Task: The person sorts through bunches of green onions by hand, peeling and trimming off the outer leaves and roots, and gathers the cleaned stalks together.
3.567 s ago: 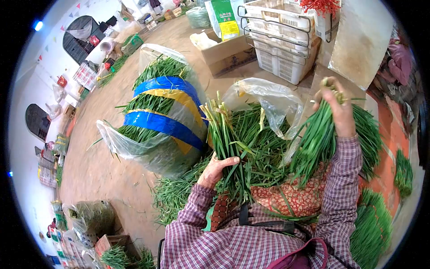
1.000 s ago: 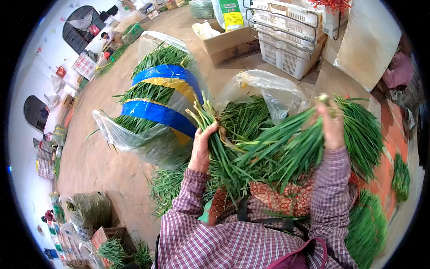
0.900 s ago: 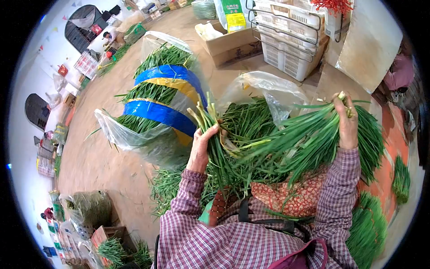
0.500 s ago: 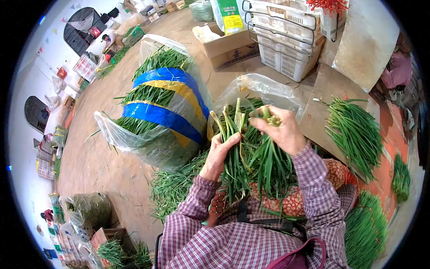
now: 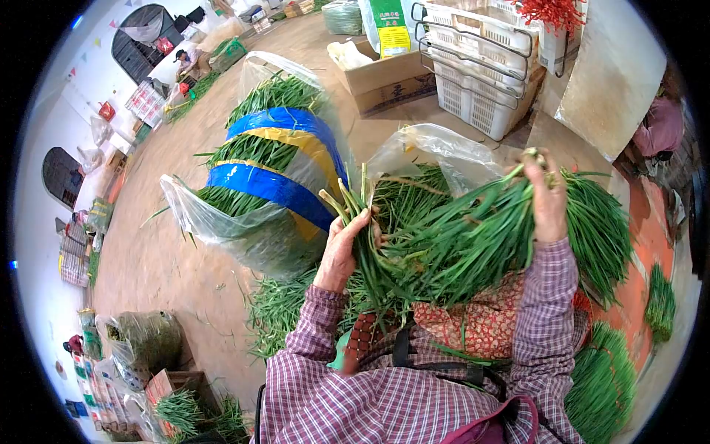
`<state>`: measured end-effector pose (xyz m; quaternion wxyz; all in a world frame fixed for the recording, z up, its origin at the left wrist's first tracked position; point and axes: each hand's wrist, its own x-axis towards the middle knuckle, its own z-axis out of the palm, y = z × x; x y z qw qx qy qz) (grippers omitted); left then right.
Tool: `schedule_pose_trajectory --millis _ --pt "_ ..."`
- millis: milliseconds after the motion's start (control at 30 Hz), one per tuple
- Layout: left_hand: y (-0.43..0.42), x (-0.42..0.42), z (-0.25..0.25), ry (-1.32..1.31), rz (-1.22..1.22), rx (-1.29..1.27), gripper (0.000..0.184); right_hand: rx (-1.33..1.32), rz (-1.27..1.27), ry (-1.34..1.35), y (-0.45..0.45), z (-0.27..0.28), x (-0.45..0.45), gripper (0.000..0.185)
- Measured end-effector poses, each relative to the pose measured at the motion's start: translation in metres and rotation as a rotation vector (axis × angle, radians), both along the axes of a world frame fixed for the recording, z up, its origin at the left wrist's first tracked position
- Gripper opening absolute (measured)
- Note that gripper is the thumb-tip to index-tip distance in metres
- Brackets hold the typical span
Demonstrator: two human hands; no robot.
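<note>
My left hand (image 5: 342, 250) is closed around a few thick, pale-ended chive stalks (image 5: 332, 200), their cut ends pointing up and their leaves hanging below. My right hand (image 5: 547, 203) grips the stem ends of a larger bunch of chives (image 5: 473, 233), raised at the right; its long green leaves trail left across my lap. Just beyond it lies a pile of chives (image 5: 603, 229) on a board, partly hidden by this hand. Between my hands and behind them an open clear plastic bag (image 5: 444, 148) holds more chives.
A large bag of greens (image 5: 270, 192) with blue and yellow bands stands to the left. Loose leaves (image 5: 277, 314) litter the floor. Ahead are a cardboard box (image 5: 388, 89) and stacked white crates (image 5: 473, 81). Chive bundles (image 5: 603, 377) lie at the lower right. Another person (image 5: 191, 63) sits far left.
My right hand has swung right, from beside the left hand to the pile on the board, with the bunch stretched out behind it. The left hand has shifted slightly left, keeping its stalks.
</note>
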<state>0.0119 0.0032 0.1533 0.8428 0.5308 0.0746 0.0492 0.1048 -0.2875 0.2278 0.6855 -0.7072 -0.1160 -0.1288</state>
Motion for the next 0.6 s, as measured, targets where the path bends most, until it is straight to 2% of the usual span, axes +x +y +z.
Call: schedule_pose_trajectory --millis 33,100,167,233,300,367,433,500,567,600 --pt "0.001 -0.001 0.002 0.0 0.001 0.0 0.023 0.068 0.023 -0.034 -0.005 0.005 0.002 0.036" --pt "-0.001 -0.004 0.008 0.016 -0.111 0.047 0.025 -0.003 0.021 -0.061 -0.003 0.007 0.001 0.038" --pt "-0.014 -0.006 0.016 0.038 -0.122 0.059 0.028 -0.337 0.127 0.039 0.018 0.009 -0.009 0.04" --pt "-0.019 -0.005 0.013 0.042 -0.166 0.053 0.03 -0.364 0.257 -0.116 0.042 -0.007 -0.008 0.038" --pt "-0.024 -0.009 0.017 0.07 -0.186 0.084 0.027 -0.427 0.352 -0.049 0.057 -0.006 -0.01 0.035" --pt "-0.03 -0.012 0.02 0.083 -0.182 0.104 0.026 -0.343 0.385 -0.065 0.071 -0.002 -0.016 0.033" --pt "-0.034 -0.014 0.024 0.073 -0.188 0.121 0.025 -0.339 0.345 -0.163 0.082 -0.011 -0.017 0.032" --pt "-0.036 -0.014 0.025 0.061 -0.197 0.139 0.025 -0.51 0.295 -0.137 0.085 -0.01 -0.022 0.034" --pt "-0.037 -0.015 0.023 0.032 -0.206 0.149 0.024 -0.639 0.227 -0.234 0.083 -0.009 -0.024 0.031" --pt "-0.034 -0.015 0.022 0.066 -0.193 0.174 0.024 -0.647 0.193 -0.231 0.081 -0.011 -0.023 0.029"
